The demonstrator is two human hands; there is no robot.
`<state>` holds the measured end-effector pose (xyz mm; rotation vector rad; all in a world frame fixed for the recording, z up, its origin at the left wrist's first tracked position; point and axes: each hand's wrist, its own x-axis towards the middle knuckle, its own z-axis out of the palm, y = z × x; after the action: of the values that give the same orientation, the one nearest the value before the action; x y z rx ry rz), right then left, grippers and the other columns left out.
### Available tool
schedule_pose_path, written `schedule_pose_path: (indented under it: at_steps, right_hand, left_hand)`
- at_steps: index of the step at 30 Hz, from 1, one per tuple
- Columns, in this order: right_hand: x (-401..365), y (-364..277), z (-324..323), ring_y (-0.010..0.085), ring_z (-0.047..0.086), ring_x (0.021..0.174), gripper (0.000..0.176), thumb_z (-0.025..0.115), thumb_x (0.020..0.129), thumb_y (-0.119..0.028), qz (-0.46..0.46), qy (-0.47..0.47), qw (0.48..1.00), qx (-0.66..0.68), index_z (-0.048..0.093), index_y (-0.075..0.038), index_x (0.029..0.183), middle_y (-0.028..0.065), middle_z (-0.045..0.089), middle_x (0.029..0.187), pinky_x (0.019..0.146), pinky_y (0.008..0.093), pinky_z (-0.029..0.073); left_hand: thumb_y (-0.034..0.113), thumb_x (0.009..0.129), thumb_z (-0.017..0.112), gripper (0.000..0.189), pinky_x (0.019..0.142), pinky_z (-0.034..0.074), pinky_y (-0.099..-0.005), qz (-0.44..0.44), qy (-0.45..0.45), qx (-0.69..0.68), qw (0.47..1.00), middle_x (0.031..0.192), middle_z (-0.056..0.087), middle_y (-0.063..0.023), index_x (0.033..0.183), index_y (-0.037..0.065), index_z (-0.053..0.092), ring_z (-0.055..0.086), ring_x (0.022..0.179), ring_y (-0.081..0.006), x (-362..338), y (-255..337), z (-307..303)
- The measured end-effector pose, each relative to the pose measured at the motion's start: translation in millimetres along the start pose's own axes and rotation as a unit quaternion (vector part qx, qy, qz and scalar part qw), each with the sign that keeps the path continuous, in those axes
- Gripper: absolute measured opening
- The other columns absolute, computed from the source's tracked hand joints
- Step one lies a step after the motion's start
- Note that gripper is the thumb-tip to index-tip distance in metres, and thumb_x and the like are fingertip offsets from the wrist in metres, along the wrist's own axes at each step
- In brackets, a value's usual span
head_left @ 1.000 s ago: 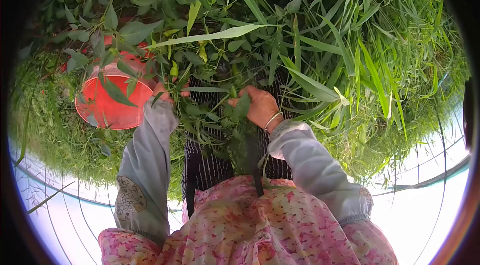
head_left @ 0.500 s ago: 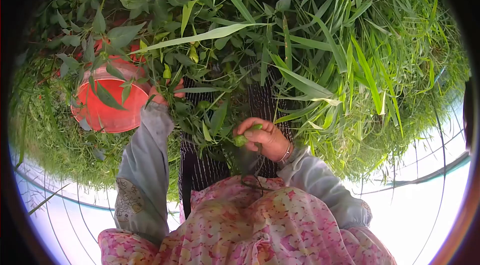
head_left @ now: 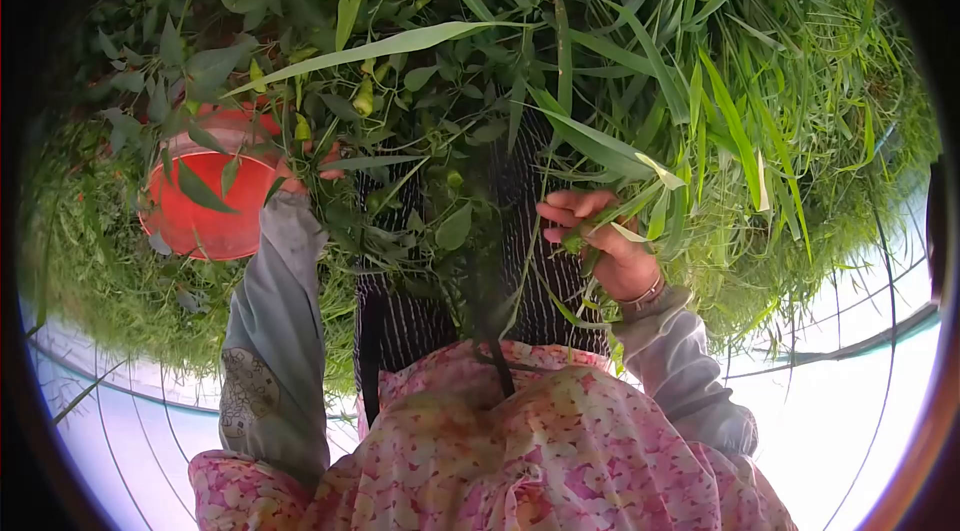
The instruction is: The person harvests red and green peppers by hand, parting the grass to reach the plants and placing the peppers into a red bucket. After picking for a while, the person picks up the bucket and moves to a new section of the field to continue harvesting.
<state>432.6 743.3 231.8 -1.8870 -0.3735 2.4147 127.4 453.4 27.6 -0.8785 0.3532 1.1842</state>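
My right hand (head_left: 612,249) is closed around a green pepper (head_left: 573,241), held above my right leg. Grass blades cross in front of its fingers. Among the pepper plant's leaves, beside the red bucket (head_left: 205,211), is my left hand (head_left: 305,177). Foliage covers most of its fingers, so I cannot see whether it grips anything. A yellow-green pepper (head_left: 302,129) hangs just above this hand. Another pale pepper (head_left: 363,99) hangs higher on the plant (head_left: 455,228), to the right.
Long grass (head_left: 780,151) grows thickly on the right, with one broad grass blade (head_left: 400,41) lying across the plant. My striped trouser legs (head_left: 545,251) and pink floral garment (head_left: 480,451) fill the lower middle. A pale surface with dark lines (head_left: 830,411) borders the grass.
My right hand has moved right and slightly up with the pepper, from near the plant's lower leaves to the grass edge. My left hand has shifted a little left and up.
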Motion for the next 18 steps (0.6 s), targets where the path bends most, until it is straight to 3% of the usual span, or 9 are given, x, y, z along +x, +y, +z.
schedule_pose_path:
  at_steps: [4,7,8,11,12,15,18]
  right_hand:
    - [42.5,17.2,8.3,0.0183,0.058,0.076,0.024,0.059,0.081,-0.011,0.056,-0.044,0.989,-0.133,0.058,-0.005,0.104,0.0082,0.058,0.089,0.067,0.0315,0.048]
    - [72.1,23.2,11.1,0.0140,0.056,0.075,0.031,0.061,0.080,-0.016,0.085,-0.125,0.862,-0.483,0.056,-0.011,0.111,0.0067,0.057,0.086,0.071,0.0270,0.046]
    - [76.4,24.9,15.2,0.0185,0.059,0.081,0.034,0.056,0.081,-0.016,0.063,-0.148,0.816,-0.556,0.055,-0.018,0.115,0.0098,0.058,0.093,0.076,0.0297,0.046]
    - [88.6,51.9,4.3,0.0265,0.059,0.089,0.036,0.053,0.081,-0.015,-0.068,-0.309,0.710,-0.629,0.056,-0.020,0.116,0.0131,0.057,0.105,0.078,0.0372,0.048]
    - [83.7,54.9,12.7,0.0317,0.057,0.096,0.038,0.053,0.079,-0.015,-0.066,-0.306,0.668,-0.675,0.056,-0.023,0.116,0.0122,0.055,0.110,0.081,0.0424,0.047]
    - [87.3,54.4,24.2,0.0304,0.058,0.093,0.040,0.057,0.076,-0.017,-0.027,-0.336,0.605,-0.722,0.057,-0.023,0.116,0.0104,0.056,0.101,0.078,0.0419,0.048]
    - [92.0,77.2,16.0,0.0287,0.059,0.088,0.030,0.062,0.073,-0.020,-0.030,-0.318,0.626,-0.712,0.060,-0.018,0.103,0.0097,0.056,0.094,0.073,0.0411,0.049]
  left_hand:
    - [0.020,0.079,0.061,0.030,0.054,0.034,-0.0308,-0.010,-0.031,0.009,0.999,0.081,0.051,-0.0066,0.103,0.005,0.052,0.042,0.061,-0.0145,6.2,1.0,14.8]
    - [0.024,0.079,0.062,0.022,0.055,0.034,-0.0300,-0.029,-0.075,0.014,0.997,0.076,0.048,-0.0032,0.094,0.010,0.055,0.041,0.061,-0.0130,11.1,1.3,21.0]
    - [0.025,0.079,0.063,0.020,0.055,0.034,-0.0297,-0.022,-0.086,0.021,0.996,0.075,0.047,-0.0022,0.091,0.011,0.055,0.040,0.060,-0.0125,12.3,1.2,22.2]
    - [0.028,0.078,0.065,0.017,0.055,0.033,-0.0292,-0.003,-0.049,0.067,0.997,0.074,0.047,-0.0020,0.082,0.014,0.055,0.040,0.060,-0.0123,6.9,4.0,10.2]
    - [0.029,0.078,0.065,0.017,0.055,0.033,-0.0291,0.003,-0.027,0.088,0.996,0.075,0.047,-0.0024,0.079,0.015,0.055,0.040,0.060,-0.0124,7.2,5.4,10.1]
    - [0.028,0.078,0.064,0.020,0.053,0.032,-0.0299,0.014,-0.023,-0.003,1.000,0.077,0.050,-0.0050,0.087,0.012,0.055,0.040,0.059,-0.0136,6.3,1.8,13.2]
    - [0.026,0.080,0.062,0.027,0.053,0.033,-0.0307,0.034,0.032,0.054,0.997,0.080,0.052,-0.0081,0.098,0.008,0.053,0.041,0.060,-0.0148,5.0,1.9,26.0]
